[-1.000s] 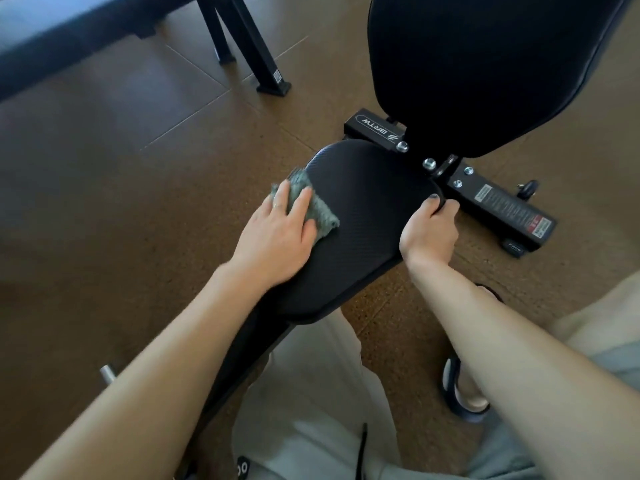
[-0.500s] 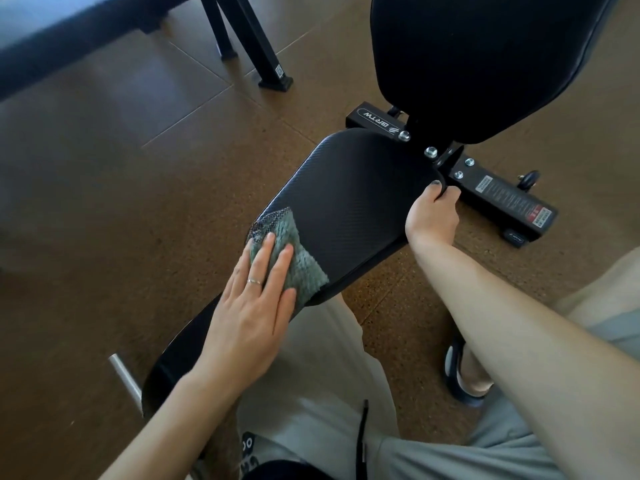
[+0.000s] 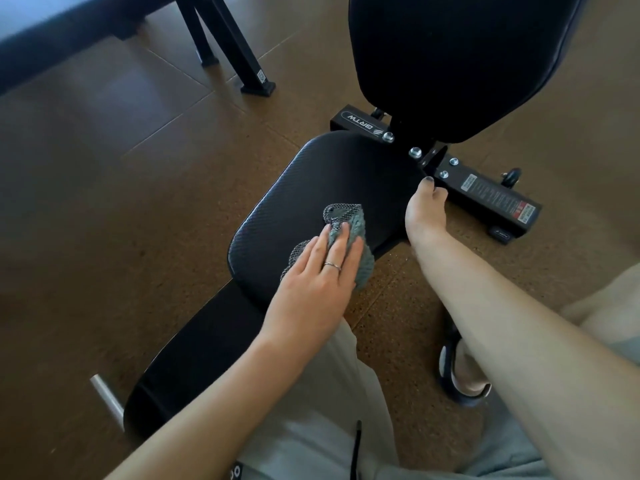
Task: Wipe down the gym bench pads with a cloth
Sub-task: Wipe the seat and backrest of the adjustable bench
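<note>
A black textured seat pad (image 3: 311, 202) of a gym bench lies in the middle of the view, with the raised black back pad (image 3: 457, 57) behind it. My left hand (image 3: 315, 285) presses a grey-green cloth (image 3: 349, 223) flat onto the near right part of the seat pad, fingers straight. My right hand (image 3: 427, 213) grips the seat pad's right edge, fingers curled under it and the thumb on top.
The bench's black base bar (image 3: 485, 188) with bolts and a warning label lies on the brown cork-like floor (image 3: 104, 202). Black frame legs (image 3: 239, 53) of other equipment stand at the back left. My knee and a sandalled foot (image 3: 460, 372) are below right.
My left hand slid the cloth from the seat's far left edge down to its near end, then across to the right side. My right hand kept its grip on the edge.
</note>
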`<state>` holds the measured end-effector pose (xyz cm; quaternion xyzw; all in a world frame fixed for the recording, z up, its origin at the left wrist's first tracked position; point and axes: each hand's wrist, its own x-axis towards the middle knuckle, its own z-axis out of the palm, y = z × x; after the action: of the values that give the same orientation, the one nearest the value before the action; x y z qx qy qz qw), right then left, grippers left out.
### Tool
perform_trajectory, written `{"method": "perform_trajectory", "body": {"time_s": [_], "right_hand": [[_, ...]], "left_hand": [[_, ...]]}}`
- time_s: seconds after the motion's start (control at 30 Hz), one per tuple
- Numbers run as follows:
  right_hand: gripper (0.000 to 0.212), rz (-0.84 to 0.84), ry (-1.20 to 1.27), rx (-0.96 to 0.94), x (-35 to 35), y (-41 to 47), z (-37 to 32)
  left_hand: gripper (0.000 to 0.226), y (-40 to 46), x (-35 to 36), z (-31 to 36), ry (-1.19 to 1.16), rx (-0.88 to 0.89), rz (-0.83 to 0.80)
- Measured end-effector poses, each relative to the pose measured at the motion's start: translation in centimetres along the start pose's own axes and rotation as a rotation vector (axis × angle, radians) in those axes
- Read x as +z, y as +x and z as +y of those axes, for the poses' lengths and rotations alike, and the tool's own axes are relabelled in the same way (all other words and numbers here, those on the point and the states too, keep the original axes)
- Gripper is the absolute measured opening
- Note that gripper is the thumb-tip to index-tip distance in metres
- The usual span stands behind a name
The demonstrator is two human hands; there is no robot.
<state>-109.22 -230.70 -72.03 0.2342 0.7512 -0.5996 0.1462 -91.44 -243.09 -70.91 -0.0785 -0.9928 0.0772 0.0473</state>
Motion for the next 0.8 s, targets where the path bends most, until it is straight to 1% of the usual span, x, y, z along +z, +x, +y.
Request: {"method": "perform_trajectory", "body": {"time_s": [0.1, 0.17, 0.23, 0.33, 0.43, 0.5, 0.57, 0.63, 0.7, 0.8], "right_hand": [[0.058, -0.071, 0.116, 0.101, -0.3, -0.2, 0.1], [0.066, -0.104, 0.201, 0.201, -0.9, -0.2, 0.2], [0.068, -0.124, 0.355, 0.305, -1.7, 0.0, 0.5], [0.054, -0.165, 0.543, 0.336, -3.0, 0.3, 0.6], [0.058, -0.228, 0.643, 0.351, -4.0, 0.5, 0.9], [0.061, -0.238, 0.694, 0.371, -4.5, 0.7, 1.3], [0.062, -0.231, 0.731, 0.393, -4.9, 0.7, 1.3], [0.062, -0.217, 0.754, 0.398, -5.1, 0.9, 1.2], [0.063, -0.216, 0.748, 0.415, -4.9, 0.9, 1.1], [0.064, -0.195, 0.686, 0.416, -4.7, 1.1, 1.0]], "left_hand": [[0.070, -2.7, 0.1, -1.5, 0.001, 0.058, 0.015], [0.068, -4.5, 0.1, -2.5, 0.003, 0.103, 0.016], [0.071, -4.8, 0.0, -2.9, -0.008, 0.091, 0.001], [0.079, -0.9, 0.0, -1.2, -0.026, 0.066, -0.041], [0.077, 5.3, 0.4, 1.4, -0.087, 0.065, -0.028], [0.073, 9.6, 0.6, 3.2, -0.127, 0.053, -0.025], [0.075, 12.9, 0.8, 4.7, -0.115, 0.041, -0.080], [0.076, 14.4, 1.0, 5.1, -0.112, 0.044, -0.080], [0.072, 13.2, 1.1, 4.3, -0.110, 0.053, -0.033], [0.073, 8.1, 0.4, 2.1, -0.085, 0.109, -0.055]]}}
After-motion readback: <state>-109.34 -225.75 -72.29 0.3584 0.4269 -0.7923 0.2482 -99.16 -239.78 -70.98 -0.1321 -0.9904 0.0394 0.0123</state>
